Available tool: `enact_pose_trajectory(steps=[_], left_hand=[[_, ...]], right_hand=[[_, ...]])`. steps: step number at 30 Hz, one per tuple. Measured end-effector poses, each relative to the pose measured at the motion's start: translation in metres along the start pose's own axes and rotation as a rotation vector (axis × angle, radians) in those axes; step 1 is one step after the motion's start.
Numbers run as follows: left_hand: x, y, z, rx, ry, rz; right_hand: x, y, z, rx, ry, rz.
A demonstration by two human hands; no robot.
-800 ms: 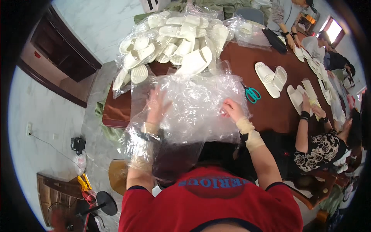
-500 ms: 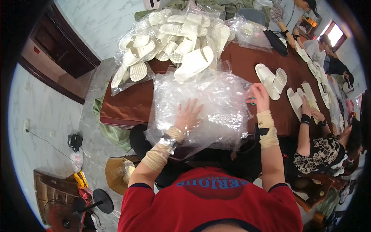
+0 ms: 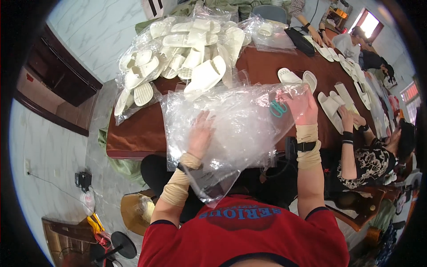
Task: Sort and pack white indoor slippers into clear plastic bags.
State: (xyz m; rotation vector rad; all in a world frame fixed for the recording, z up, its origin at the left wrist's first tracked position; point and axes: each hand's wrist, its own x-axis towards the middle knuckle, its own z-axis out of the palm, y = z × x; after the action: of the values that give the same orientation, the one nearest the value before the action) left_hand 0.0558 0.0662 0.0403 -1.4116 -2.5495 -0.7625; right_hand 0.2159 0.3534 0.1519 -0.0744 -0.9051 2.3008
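Note:
A stack of clear plastic bags [image 3: 222, 133] lies at the near edge of the brown-covered table, in front of me. My left hand [image 3: 201, 135] rests flat on the stack's left part, its fingers stretched out. At the upper right, my right hand [image 3: 307, 109] pinches the edge of one clear bag and holds it raised and slanted; one corner of the film hangs toward my red shirt. Green loops [image 3: 278, 108] like the handles of small scissors show through the film beside the right fingers. Whether the right hand holds them too is unclear.
Beyond the stack is a heap of white slippers [image 3: 187, 53], many bagged. One white pair [image 3: 291, 76] lies behind my right hand. A co-worker's hands [image 3: 349, 118] touch slippers at the right. A cardboard box [image 3: 133, 211] stands on the floor at lower left.
My right hand has lifted a bag's edge off the stack and turned, spreading the film. My left hand stays on the stack. The whole view has shifted slightly.

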Motion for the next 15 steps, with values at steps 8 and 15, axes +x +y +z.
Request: enact_pose_trajectory(steps=[8, 15], left_hand=[[-0.035, -0.027, 0.028, -0.036, -0.088, 0.049], [-0.031, -0.011, 0.018, 0.017, -0.071, 0.051]], right_hand=[[0.019, -0.032, -0.011, -0.111, -0.184, -0.253], [0.002, -0.174, 0.043, -0.572, -0.256, -0.716]])
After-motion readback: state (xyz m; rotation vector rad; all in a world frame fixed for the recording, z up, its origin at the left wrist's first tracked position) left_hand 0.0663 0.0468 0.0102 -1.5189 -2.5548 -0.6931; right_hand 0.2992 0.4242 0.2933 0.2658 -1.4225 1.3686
